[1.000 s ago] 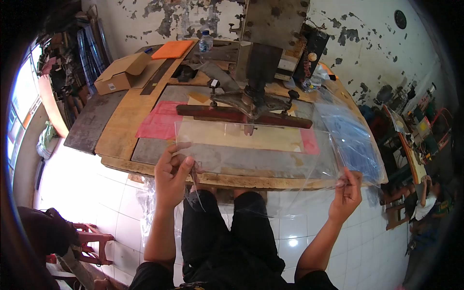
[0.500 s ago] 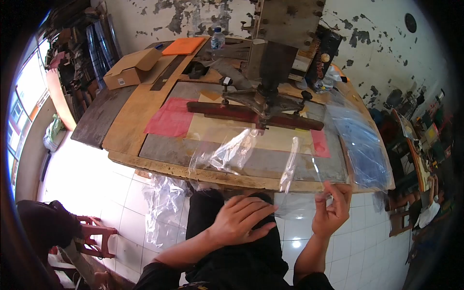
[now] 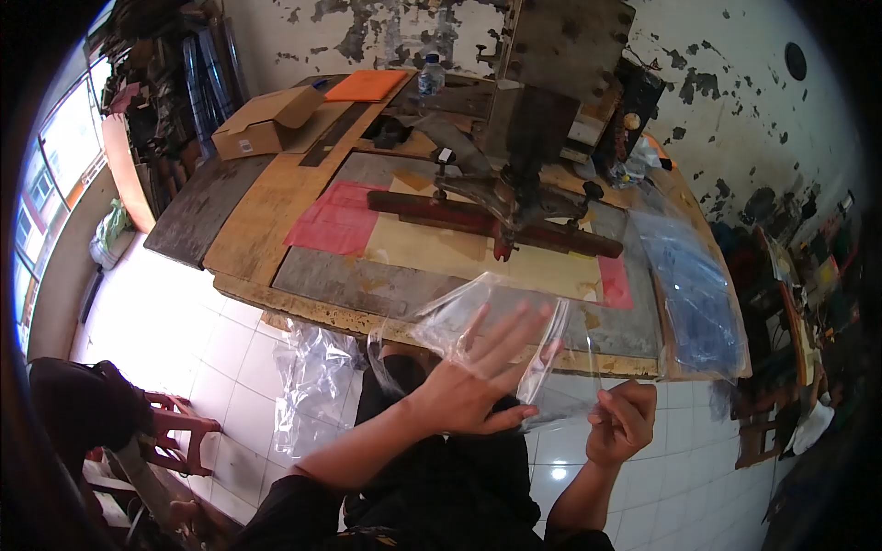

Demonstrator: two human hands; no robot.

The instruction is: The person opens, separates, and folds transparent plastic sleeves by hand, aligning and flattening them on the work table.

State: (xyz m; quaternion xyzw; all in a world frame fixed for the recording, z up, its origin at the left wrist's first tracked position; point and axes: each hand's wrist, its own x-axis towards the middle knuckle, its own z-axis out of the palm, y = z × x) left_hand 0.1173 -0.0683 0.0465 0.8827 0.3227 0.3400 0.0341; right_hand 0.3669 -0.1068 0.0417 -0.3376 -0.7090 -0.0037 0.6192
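Note:
A clear plastic sheet point(image 3: 447, 310) is held up over the front edge of the workbench, bent and shiny with reflections. My right hand point(image 3: 625, 427) is closed in a pinch on its right edge. My left hand point(image 3: 473, 390) lies against the sheet with spread fingers, some of them seen through the film; it grips nothing. Beyond both hands stands a press with a red-brown bar point(image 3: 432, 213) over a cream sheet point(image 3: 413, 246). Pink sheets point(image 3: 335, 219) show at the cream sheet's sides.
Blue-tinted clear sheets point(image 3: 694, 285) are stacked on the bench's right side. At the back left are a cardboard box point(image 3: 262, 124), an orange packet point(image 3: 369, 85) and a water bottle point(image 3: 430, 78). Crumpled clear plastic point(image 3: 312, 390) hangs below the bench, near a red stool point(image 3: 184, 427).
My left hand has moved up and forward, its fingers spreading against the plastic sheet. My right hand has lowered slightly with the sheet's edge. The sheet has come down, and the view has shifted a little.

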